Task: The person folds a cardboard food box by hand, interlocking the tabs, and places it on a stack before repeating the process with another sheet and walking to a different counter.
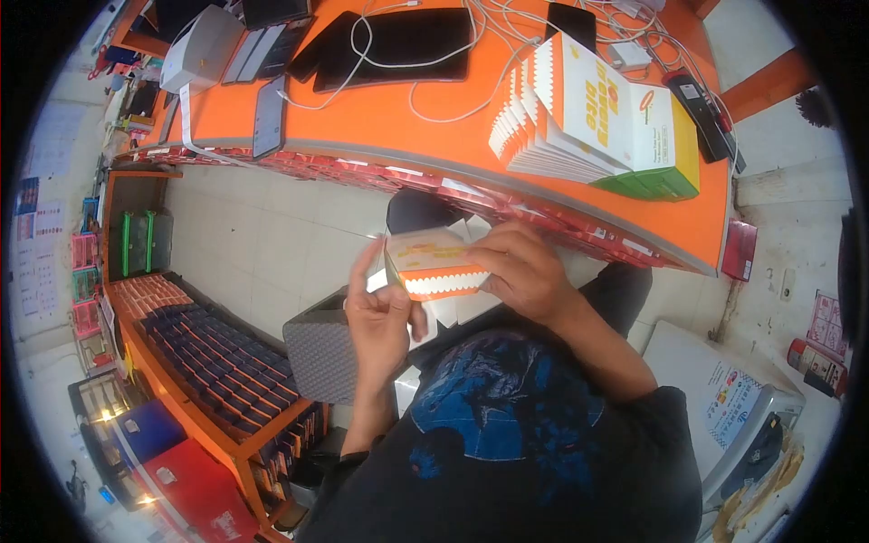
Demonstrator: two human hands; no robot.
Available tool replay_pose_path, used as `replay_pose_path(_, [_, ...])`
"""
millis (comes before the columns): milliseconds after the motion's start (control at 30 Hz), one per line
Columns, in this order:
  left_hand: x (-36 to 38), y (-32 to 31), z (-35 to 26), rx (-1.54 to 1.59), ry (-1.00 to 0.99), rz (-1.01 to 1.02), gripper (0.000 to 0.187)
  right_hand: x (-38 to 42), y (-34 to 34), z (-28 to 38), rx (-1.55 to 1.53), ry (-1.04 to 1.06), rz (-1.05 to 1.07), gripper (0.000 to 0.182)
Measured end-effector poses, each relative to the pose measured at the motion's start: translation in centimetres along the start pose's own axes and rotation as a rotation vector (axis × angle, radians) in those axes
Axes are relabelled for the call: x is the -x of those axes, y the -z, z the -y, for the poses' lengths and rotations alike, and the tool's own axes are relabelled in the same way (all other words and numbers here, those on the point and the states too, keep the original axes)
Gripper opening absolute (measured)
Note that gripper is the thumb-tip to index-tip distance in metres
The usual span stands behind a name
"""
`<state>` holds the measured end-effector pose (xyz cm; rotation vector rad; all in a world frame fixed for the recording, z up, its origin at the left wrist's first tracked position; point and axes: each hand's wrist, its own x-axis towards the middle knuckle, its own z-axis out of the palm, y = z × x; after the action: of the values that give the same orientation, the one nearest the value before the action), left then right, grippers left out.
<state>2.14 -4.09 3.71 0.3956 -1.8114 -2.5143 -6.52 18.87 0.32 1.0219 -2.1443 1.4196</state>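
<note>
In front of my torso is a small paper food box (434, 262), white with yellow lettering and an orange band with a white zigzag edge. My right hand (525, 270) pinches its right end, thumb in front. At its left end is my left hand (378, 312), index finger stretched along the side and thumb at the lower corner. The box's underside and the fingertips behind it are hidden. White paper pieces (445, 309) show below the box, over my lap. On the orange table (380, 122) lies a fanned stack of similar flat boxes (588, 113).
A tablet (398, 50), a phone (269, 118), tangled white cables (516, 27) and a white device (201, 50) occupy the table. Left of me are a grey woven box (319, 351) and an orange shelf (240, 443) with many dark packets. A white appliance (692, 371) stands right.
</note>
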Motion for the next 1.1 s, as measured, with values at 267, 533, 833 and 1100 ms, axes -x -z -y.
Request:
replay_pose_path(267, [-4.0,-0.1,-1.0,-0.915,-0.348,0.184,0.017,-1.3,-1.9,-0.1,-0.153,-0.150,-0.070,0.012])
replay_pose_path(533, [-7.4,-1.2,1.1,-0.212,-0.266,0.258,0.024,-2.5,-2.2,0.6,-0.462,-0.489,-0.032,0.033])
replay_pose_path(833, [-6.7,-1.1,0.9,-0.199,-0.218,0.087,0.035,-1.3,-4.1,-1.3,-0.221,-0.170,-0.184,0.032])
replay_pose_path(1100, [-1.5,-0.6,3.0,-0.416,0.175,0.104,0.055,-0.8,-3.2,-0.9,-0.149,-0.519,-0.060,0.032])
